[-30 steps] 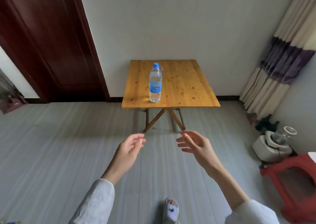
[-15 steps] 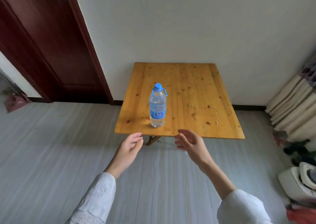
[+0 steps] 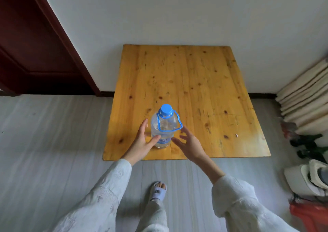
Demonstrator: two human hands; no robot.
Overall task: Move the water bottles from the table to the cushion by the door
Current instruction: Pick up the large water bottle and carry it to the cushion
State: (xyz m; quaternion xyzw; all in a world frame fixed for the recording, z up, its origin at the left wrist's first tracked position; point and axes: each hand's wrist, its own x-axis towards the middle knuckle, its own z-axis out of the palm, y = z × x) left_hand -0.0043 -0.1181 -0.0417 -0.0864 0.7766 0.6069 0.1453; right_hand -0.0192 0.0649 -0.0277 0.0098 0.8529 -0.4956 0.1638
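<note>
Clear upright water bottle (image 3: 163, 129), blue-capped

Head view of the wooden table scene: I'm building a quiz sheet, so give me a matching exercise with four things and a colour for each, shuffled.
Things:
1. bottle cap
2. table
3. door
4. stool

Colours:
A. dark reddish brown
B. red
C. blue
D. yellowish wood

Pairs: 1-C, 2-D, 3-A, 4-B
</note>
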